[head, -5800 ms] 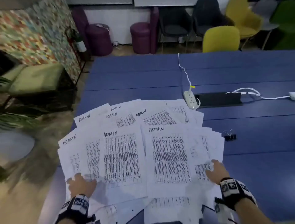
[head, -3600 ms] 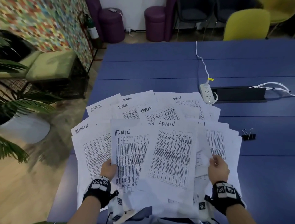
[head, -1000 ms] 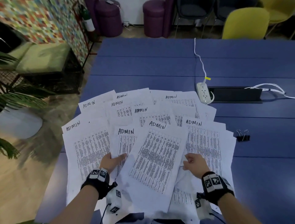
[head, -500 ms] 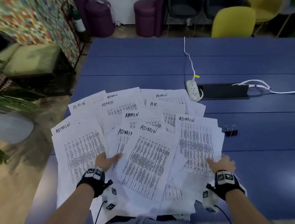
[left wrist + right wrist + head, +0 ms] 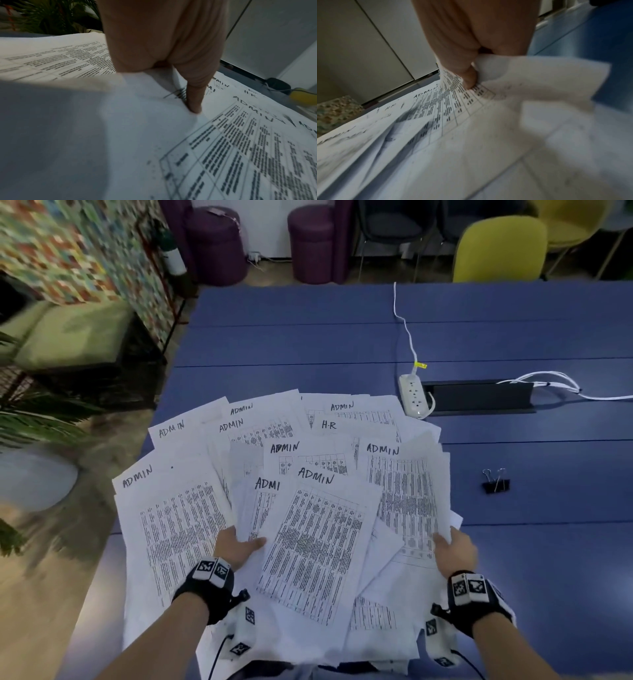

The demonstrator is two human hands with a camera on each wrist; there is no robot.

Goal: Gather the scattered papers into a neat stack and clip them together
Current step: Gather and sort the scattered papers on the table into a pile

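Note:
Several printed sheets (image 5: 318, 542), most headed ADMIN and one H-R, lie fanned and overlapping on the blue table (image 5: 342, 337). My left hand (image 5: 236, 546) holds sheets near the pile's front middle. In the left wrist view its thumb (image 5: 195, 106) lies on top of a sheet (image 5: 240, 148), and the other fingers are hidden under the paper. My right hand (image 5: 455, 549) grips the pile's right edge. The right wrist view shows its thumb (image 5: 469, 81) pinching curled sheets (image 5: 453, 135). A black binder clip (image 5: 495, 482) lies alone on the table, right of the pile.
A white power strip (image 5: 414, 397) with its cord touches the pile's far right corner, beside a black cable slot (image 5: 479, 400). The table's left edge runs close by the leftmost sheets. A yellow chair (image 5: 500, 248) stands beyond the far edge.
My right hand has gone from the pile's middle out to its right edge and taken hold of sheets there. A sheet headed H-R has come into sight. The left hand has barely shifted.

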